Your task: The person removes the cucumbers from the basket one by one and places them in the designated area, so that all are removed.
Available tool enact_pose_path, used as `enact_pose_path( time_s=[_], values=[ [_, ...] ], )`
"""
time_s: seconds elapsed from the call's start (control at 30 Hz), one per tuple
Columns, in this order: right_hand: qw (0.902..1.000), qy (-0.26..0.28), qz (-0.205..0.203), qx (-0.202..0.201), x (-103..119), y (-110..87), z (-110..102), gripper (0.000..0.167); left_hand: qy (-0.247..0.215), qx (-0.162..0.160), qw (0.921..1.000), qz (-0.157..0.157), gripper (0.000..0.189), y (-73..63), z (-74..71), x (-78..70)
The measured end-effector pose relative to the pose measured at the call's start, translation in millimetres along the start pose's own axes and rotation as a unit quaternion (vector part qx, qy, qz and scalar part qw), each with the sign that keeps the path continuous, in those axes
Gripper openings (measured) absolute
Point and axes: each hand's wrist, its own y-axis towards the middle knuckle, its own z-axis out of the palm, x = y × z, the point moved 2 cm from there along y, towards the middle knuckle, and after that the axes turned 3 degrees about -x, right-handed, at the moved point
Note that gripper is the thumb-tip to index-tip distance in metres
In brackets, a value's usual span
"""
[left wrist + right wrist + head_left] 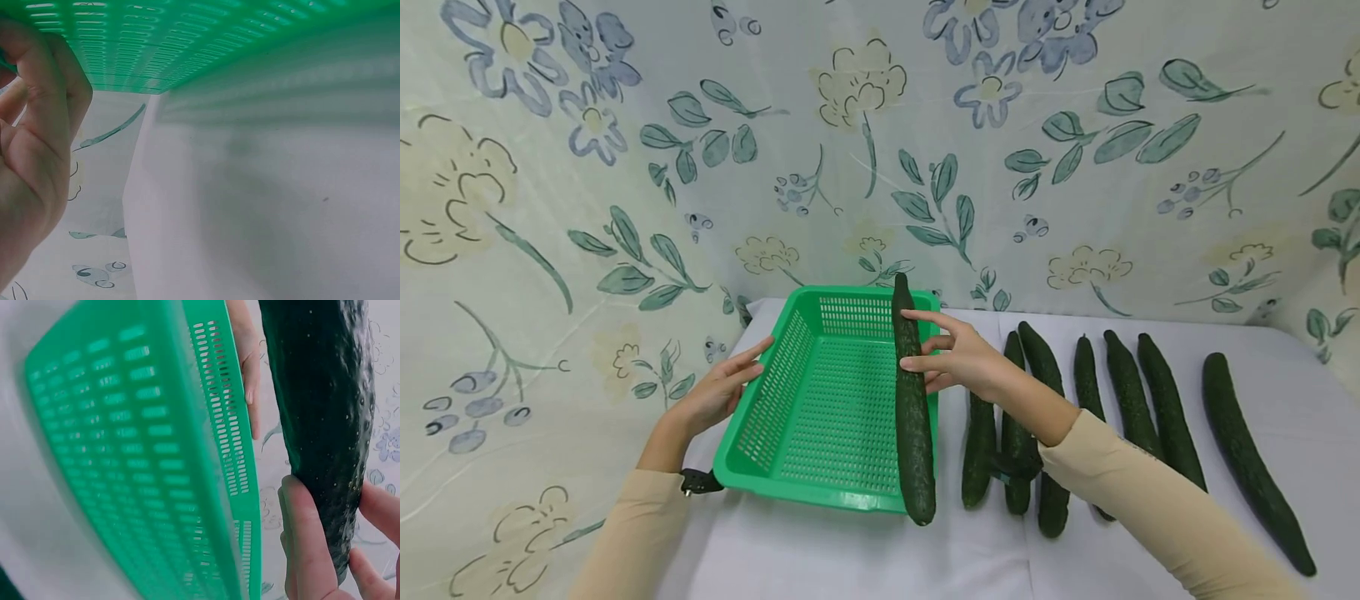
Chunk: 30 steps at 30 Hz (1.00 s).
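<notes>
A green plastic basket [838,417] with slotted walls stands on the white cloth in the head view, with its bare floor showing. My left hand [722,387] holds the basket's left rim; in the left wrist view its bent fingers [47,81] lie against the slotted side. Over the basket's right edge, my right hand [958,354] grips a long dark green cucumber [915,433] between thumb and fingers near its far, narrower end. The cucumber's thick end points toward me. The right wrist view shows this cucumber [322,394] above the rim, pinched from both sides.
Several more cucumbers [1165,400] lie lengthwise on the white cloth [970,558] to the right, some partly hidden under my right forearm. One cucumber [1255,467] lies apart at the far right. A floral curtain [865,167] hangs behind and along the left.
</notes>
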Motion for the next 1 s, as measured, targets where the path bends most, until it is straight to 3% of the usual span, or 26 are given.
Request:
enact_pose_path(
  time_s=[0.6,1.0],
  values=[
    [0.9986,-0.038,-0.015,-0.033,-22.9,-23.4,-57.4,0.082,-0.002,0.000,1.0000,0.003,0.054,1.1,-0.2,-0.1],
    [0.9979,-0.042,-0.009,-0.048,-36.9,-46.2,-100.5,0.084,0.027,-0.016,0.9995,-0.002,0.055,0.2,1.2,-0.5]
  ],
)
